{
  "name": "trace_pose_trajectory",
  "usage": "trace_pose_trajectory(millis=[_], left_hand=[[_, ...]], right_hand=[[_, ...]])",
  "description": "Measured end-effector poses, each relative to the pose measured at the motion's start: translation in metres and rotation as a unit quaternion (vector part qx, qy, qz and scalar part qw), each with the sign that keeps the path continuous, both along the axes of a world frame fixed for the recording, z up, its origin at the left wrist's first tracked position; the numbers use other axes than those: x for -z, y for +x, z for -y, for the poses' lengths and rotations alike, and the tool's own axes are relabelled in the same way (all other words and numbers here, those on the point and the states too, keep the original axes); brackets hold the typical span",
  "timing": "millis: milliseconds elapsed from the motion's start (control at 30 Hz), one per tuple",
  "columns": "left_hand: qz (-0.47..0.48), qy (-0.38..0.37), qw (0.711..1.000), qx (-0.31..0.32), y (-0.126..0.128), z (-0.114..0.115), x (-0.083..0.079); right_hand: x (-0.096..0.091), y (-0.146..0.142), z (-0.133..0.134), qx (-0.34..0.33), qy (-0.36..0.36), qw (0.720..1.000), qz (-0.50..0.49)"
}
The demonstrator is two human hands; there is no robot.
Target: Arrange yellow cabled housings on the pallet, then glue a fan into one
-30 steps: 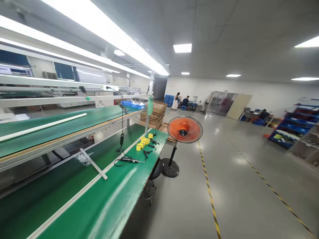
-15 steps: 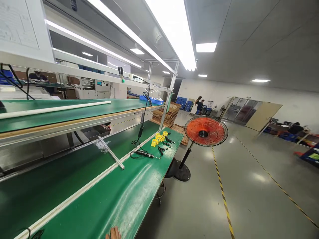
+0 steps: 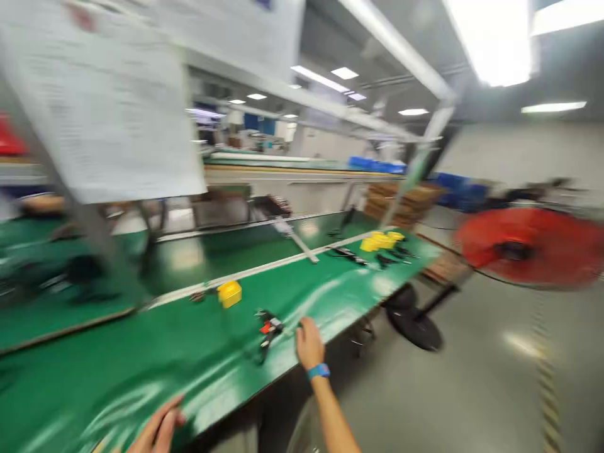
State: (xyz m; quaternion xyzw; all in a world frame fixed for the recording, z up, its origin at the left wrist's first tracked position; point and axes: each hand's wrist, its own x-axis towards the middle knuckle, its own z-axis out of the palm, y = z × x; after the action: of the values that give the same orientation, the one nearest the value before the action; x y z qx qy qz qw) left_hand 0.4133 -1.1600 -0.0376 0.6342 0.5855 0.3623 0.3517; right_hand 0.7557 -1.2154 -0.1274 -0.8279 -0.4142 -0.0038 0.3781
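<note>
My right hand [image 3: 310, 345], with a blue wristband [image 3: 319, 370], rests near the front edge of the green-covered bench [image 3: 189, 352]. It looks open and nothing shows in it, though motion smears the fingers. Left of it, apart from the fingers, lies a small black tool with a red part [image 3: 270, 328]; the blur hides its exact kind. My left hand [image 3: 159, 428] is at the bottom edge of the view, over the bench, with fingers stretched out and apart. A single yellow block-like piece [image 3: 229, 294] sits further back, near the white rail [image 3: 264, 267].
Several yellow pieces [image 3: 377, 241] with black leads lie at the bench's far end, beside a dark tool [image 3: 346, 253]. A red fan [image 3: 523, 248] stands on the right. A paper sheet [image 3: 117, 119] and a slanted post [image 3: 89, 207] are at the left. Another person's arm [image 3: 42, 203] shows behind.
The view has swung left and down, so the bench's far end and fan appear further right. Both hands, the small black tool and the single yellow piece now show.
</note>
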Motion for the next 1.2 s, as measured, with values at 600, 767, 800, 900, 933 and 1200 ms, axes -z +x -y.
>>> trace_pose_trajectory(millis=[600, 767, 800, 900, 933, 1200], left_hand=[[-0.196, 0.111, 0.918, 0.327, -0.024, 0.032, 0.037], [-0.312, 0.215, 0.883, 0.276, 0.0, -0.069, 0.021], [-0.307, 0.2, 0.9, 0.237, 0.007, -0.096, 0.017], [-0.283, 0.146, 0.938, 0.138, 0.029, -0.173, 0.017], [-0.28, 0.136, 0.942, 0.128, 0.037, -0.195, 0.02], [-0.254, 0.094, 0.953, 0.134, 0.065, -0.267, 0.046]], right_hand=[[-0.012, 0.008, -0.033, 0.027, -0.04, 0.998, -0.036], [-0.039, -0.01, -0.101, -0.08, -0.039, 0.996, -0.031], [-0.043, -0.019, -0.122, -0.128, -0.043, 0.991, -0.024], [-0.051, -0.05, -0.186, -0.262, -0.065, 0.963, 0.013], [-0.053, -0.059, -0.205, -0.297, -0.078, 0.951, 0.025], [-0.076, -0.059, -0.261, -0.329, -0.185, 0.925, 0.054]])
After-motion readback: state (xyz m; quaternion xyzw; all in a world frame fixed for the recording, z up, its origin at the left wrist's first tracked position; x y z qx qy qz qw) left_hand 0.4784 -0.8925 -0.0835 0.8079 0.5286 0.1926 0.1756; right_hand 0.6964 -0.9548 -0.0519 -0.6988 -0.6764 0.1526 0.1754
